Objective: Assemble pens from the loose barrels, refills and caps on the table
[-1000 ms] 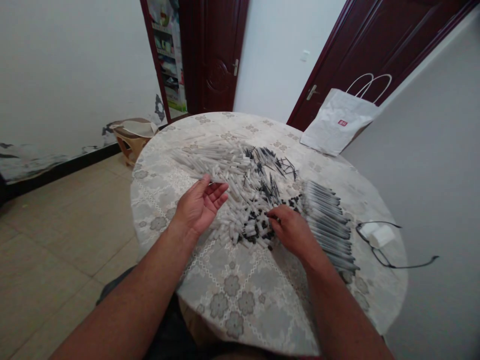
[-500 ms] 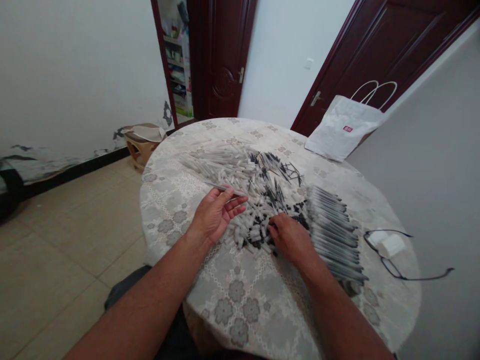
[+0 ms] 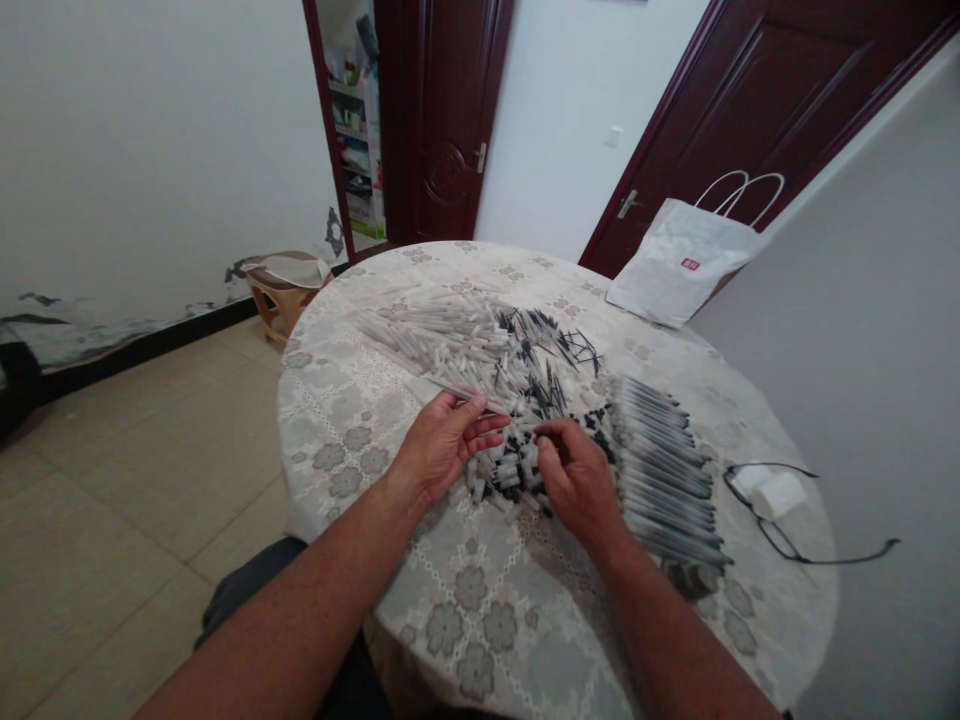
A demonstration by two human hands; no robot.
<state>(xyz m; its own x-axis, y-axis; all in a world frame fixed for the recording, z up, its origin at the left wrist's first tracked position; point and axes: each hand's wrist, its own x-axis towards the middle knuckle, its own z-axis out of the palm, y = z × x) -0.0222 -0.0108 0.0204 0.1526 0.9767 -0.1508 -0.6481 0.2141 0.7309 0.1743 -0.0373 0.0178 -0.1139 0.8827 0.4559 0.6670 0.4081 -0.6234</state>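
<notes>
My left hand [image 3: 442, 445] pinches a slim pale pen barrel [image 3: 445, 386] between thumb and fingers, its length pointing toward my right hand. My right hand [image 3: 579, 478] is closed at thumb and forefinger, close to the barrel's near end; what sits in that pinch is too small to make out. Under and around both hands lie short whitish caps [image 3: 480, 478] mixed with small black plugs [image 3: 598, 424]. Beyond them are a heap of pale barrels [image 3: 420, 325] and thin dark rods [image 3: 556, 388]. Right of my right hand, a row of grey-white pens [image 3: 666, 470] lies side by side.
A round table with a patterned tablecloth [image 3: 472, 570] carries everything. On its right lie eyeglasses [image 3: 780, 548] and a white block-like object [image 3: 780, 494]. A white paper bag [image 3: 679, 265] stands at the far right edge. A stool [image 3: 281, 305] is beyond the table's left side.
My left hand has moved right, toward my right hand, and the pen barrel in it now shows clearly. My right hand has lifted slightly from among the small parts. The view has shifted a little.
</notes>
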